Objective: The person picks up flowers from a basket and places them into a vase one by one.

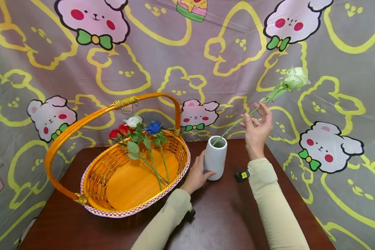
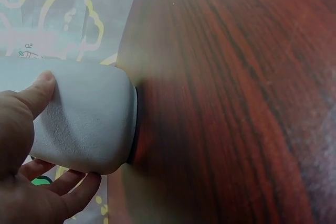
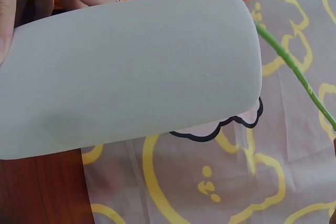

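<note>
A white vase stands upright on the table. My left hand holds it low on its side; in the left wrist view the thumb lies on one face and the fingers curl around the other. Above and right of the vase, my right hand pinches the stem of a white rose between thumb and fingertips. The bloom points up and right, while the lower stem end slants into the vase mouth. From the right wrist, the green stem passes behind the rim of the vase.
Left of the vase sits an orange woven basket with a tall arched handle. Inside lie a blue rose, a white rose and red roses. A patterned cloth hangs behind the brown table.
</note>
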`<control>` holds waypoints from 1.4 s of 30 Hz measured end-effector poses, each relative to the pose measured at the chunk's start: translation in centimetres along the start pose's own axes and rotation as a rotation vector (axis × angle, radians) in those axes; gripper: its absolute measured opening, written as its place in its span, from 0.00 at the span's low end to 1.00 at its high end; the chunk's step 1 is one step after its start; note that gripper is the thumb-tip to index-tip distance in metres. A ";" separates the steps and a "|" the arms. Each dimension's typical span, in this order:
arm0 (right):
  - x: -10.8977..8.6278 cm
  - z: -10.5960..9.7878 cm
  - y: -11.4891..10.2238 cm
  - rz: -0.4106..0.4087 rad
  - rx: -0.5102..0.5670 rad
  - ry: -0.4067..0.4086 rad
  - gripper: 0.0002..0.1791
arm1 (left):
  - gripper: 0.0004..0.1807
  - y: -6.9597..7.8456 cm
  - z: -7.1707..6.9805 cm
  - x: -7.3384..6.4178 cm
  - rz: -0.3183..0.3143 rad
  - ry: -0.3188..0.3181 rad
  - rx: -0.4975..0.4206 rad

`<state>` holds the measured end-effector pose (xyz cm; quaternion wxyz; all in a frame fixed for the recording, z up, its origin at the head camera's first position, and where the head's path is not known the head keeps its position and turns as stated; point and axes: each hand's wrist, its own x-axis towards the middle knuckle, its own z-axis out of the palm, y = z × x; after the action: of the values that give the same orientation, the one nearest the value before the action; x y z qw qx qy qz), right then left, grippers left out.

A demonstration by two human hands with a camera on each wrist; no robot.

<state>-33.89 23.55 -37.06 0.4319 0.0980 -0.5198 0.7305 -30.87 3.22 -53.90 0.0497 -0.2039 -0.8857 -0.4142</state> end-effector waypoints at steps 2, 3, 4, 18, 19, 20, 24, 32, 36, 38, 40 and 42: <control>0.0 -0.1 0.1 -0.020 -0.019 -0.005 0.32 | 0.55 0.0 0.0 0.0 0.003 0.002 -0.001; 0.0 -0.1 0.1 -0.027 -0.035 -0.013 0.32 | 0.55 0.0 0.0 0.0 0.004 0.004 -0.003; -0.1 -0.1 0.2 -0.035 -0.053 -0.023 0.32 | 0.55 0.1 -0.1 0.0 0.005 0.006 -0.005; -1.8 -0.7 1.4 -0.036 -0.146 -0.120 0.32 | 0.55 -0.1 0.2 -0.1 0.016 0.008 -0.003; -1.8 -0.7 1.4 -0.036 -0.144 -0.119 0.32 | 0.55 -0.1 0.2 -0.1 0.015 0.009 -0.004; -1.8 -0.7 1.4 -0.039 -0.145 -0.119 0.32 | 0.55 -0.1 0.1 -0.1 0.013 0.009 -0.002; -1.8 -0.5 1.4 -0.047 -0.147 -0.116 0.32 | 0.55 -0.1 0.1 0.0 0.014 0.013 0.013; -2.2 0.0 1.5 -0.081 -0.189 -0.153 0.31 | 0.55 -0.3 -0.1 -0.1 0.019 0.014 0.013; -2.3 -0.2 1.8 -0.075 -0.213 -0.181 0.30 | 0.55 -0.3 0.0 -0.1 0.015 0.005 0.012; -2.3 -0.3 1.9 -0.075 -0.215 -0.178 0.30 | 0.55 -0.3 0.0 -0.1 0.013 0.001 0.012; -2.2 -0.4 2.0 -0.081 -0.225 -0.176 0.30 | 0.55 -0.2 -0.1 -0.1 0.015 0.002 0.013; -2.2 -0.4 2.0 -0.084 -0.229 -0.181 0.31 | 0.55 -0.1 -0.1 -0.1 0.017 0.005 0.013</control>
<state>-33.88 22.55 -39.90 0.4220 0.1352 -0.6318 0.6360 -30.85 3.07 -53.91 0.0565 -0.2099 -0.8865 -0.4084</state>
